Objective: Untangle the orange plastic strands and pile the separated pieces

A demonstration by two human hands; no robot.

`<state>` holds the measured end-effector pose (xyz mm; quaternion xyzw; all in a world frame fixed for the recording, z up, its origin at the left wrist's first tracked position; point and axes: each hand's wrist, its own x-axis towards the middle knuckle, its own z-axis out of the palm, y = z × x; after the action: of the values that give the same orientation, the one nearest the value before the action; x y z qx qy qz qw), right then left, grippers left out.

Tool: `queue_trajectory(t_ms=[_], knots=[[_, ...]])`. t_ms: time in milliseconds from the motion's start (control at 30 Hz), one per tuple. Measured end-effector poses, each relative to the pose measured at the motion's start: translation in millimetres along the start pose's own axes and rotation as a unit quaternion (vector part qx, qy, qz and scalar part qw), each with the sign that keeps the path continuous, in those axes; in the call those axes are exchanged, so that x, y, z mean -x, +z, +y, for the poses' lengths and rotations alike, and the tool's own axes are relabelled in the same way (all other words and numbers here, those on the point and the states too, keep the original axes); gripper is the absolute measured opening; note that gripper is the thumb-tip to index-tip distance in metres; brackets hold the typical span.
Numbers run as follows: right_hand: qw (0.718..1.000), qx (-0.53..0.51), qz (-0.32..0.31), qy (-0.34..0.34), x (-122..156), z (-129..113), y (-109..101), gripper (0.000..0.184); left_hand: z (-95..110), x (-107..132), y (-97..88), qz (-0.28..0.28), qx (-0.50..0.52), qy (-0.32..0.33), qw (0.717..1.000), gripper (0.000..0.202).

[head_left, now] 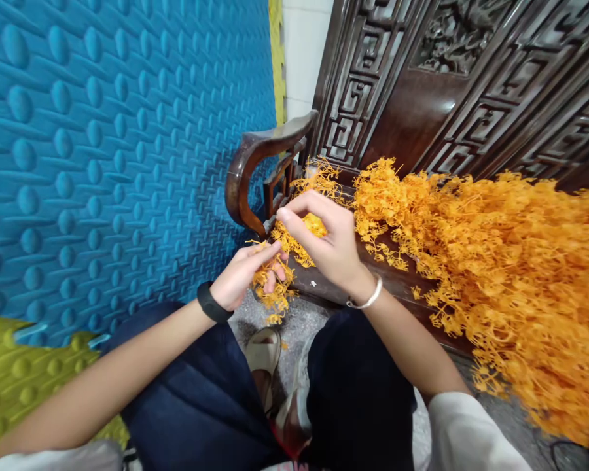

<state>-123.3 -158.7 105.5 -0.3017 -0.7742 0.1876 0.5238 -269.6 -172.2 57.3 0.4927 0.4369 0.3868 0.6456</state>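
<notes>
My left hand, with a black band at the wrist, is closed around a small bunch of orange plastic flower sprigs. The sprigs hang below its fingers, over the gap between my knees. Above and to the right, apart from the left hand, is my right hand, with a pale bangle on the wrist. Its thumb and index fingertip meet in a pinch; whatever may be between them is too small to make out. Behind it, more orange sprigs lie on the dark wooden bench.
A big heap of orange sprigs covers the bench's right side. The curved wooden armrest rises just beyond my hands, before the carved backrest. Blue foam matting fills the left. A sandal shows on the speckled floor.
</notes>
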Motion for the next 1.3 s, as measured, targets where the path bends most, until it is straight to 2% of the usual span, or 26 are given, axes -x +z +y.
queue_trajectory(t_ms=[67, 200, 267, 367, 533, 633, 700, 833, 1000, 1133, 1300], knots=[[0.998, -0.039, -0.042, 0.030, 0, 16, 11, 0.030, 0, -1, -2.6, 0.010, 0.003, 0.002, 1.000, 0.034], [0.970, -0.114, -0.198, 0.085, 11, 49, 16, 0.024, -3, -4, -7.4, 0.021, 0.005, -0.015, 1.000, 0.036], [0.964, -0.121, -0.217, 0.097, 18, 54, 12, 0.027, -5, -5, -7.5, 0.017, 0.002, -0.020, 1.000, 0.038], [0.969, -0.096, -0.203, 0.100, 25, 52, 8, 0.037, -6, -7, -4.1, 0.005, -0.009, -0.012, 1.000, 0.041], [0.978, -0.055, -0.173, 0.100, 30, 44, 6, 0.018, -1, -8, 1.6, -0.022, -0.022, -0.005, 0.999, 0.041], [0.979, -0.088, -0.152, 0.100, 28, 45, 5, 0.010, 4, -9, 1.3, -0.024, -0.007, 0.017, 1.000, 0.037], [0.978, -0.122, -0.118, 0.124, 26, 47, 3, 0.011, 6, -9, 0.6, -0.029, -0.002, 0.023, 0.999, 0.033], [0.954, -0.208, -0.035, 0.214, 21, 54, -5, 0.015, 6, -8, 1.5, -0.055, -0.013, -0.007, 0.998, 0.030], [0.924, -0.280, 0.028, 0.260, 17, 60, -13, 0.016, 6, -7, 4.4, -0.078, -0.038, -0.003, 0.996, 0.028], [0.906, -0.303, 0.057, 0.292, 18, 63, -16, 0.018, 5, -8, 3.2, -0.034, -0.028, 0.008, 0.999, 0.032], [0.906, -0.294, 0.106, 0.286, 18, 65, -18, 0.017, 5, -11, 0.4, 0.043, 0.019, 0.014, 0.999, 0.033]])
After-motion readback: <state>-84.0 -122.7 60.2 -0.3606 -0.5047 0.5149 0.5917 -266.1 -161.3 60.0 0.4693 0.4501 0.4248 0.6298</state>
